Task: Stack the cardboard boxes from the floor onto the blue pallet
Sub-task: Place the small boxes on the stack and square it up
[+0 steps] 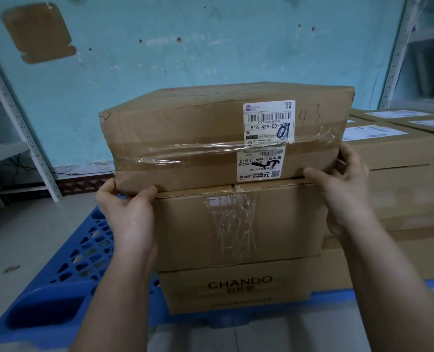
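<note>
Left hand (127,212) and right hand (345,196) are seen clamped on the near lower corners of the top box (210,138), thumbs laid on its face, fingers wrapped round its sides; such a hold is judged to serve for squaring it, since it overhangs the two boxes (236,224) beneath to the left. It is rested, perhaps tilted, on them above the pallet (58,288), just beside a second stack (401,179). Its cardboard is creased and dented, banded with wrinkled clear tape (210,151), and a white label (266,128) marked in pen is stuck across it
</note>
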The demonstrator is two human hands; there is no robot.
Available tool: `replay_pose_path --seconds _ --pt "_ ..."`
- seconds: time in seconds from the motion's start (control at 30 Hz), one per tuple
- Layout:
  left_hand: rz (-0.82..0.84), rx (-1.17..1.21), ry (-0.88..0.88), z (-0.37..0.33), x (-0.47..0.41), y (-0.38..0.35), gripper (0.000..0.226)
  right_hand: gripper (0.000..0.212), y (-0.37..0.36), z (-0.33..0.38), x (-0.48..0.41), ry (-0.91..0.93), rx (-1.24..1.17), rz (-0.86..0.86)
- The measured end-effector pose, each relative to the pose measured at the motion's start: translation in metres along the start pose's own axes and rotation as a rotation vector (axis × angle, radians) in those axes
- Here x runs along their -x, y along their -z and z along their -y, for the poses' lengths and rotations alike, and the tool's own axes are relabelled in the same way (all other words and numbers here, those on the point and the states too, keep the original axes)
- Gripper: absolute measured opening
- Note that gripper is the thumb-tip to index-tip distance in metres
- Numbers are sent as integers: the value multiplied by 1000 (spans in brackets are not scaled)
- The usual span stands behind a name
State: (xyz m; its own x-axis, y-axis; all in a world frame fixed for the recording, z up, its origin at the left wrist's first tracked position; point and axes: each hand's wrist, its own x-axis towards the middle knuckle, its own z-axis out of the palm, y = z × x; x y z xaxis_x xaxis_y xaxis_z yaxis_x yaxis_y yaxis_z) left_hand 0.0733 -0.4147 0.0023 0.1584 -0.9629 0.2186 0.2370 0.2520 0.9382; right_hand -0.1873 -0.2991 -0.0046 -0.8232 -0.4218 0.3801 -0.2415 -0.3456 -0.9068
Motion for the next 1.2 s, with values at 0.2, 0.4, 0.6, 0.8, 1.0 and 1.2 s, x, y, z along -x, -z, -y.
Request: replay_pose_path --seconds 0.2,0.4,0.6,0.8,1.0,1.2 --pt "-94 -4 -60 -1 12 -7 65 88 7 0 4 15 -84 -34" --pt "-125 -66 -87 5 16 -11 72 79 3 1 13 64 -27 -60" --pt "-155 -105 -151 26 54 -31 91 63 5 -28 22 53 8 -180" --pt "137 -236 -294 68 133 -60 64 46 15 -78 44 -86 77 -305" --pt "629 -451 16 95 148 -81 48 31 59 -95 34 -203 234 -325" --pt "770 -527 209 117 165 -91 49 40 105 -102 29 -461 373 -383"
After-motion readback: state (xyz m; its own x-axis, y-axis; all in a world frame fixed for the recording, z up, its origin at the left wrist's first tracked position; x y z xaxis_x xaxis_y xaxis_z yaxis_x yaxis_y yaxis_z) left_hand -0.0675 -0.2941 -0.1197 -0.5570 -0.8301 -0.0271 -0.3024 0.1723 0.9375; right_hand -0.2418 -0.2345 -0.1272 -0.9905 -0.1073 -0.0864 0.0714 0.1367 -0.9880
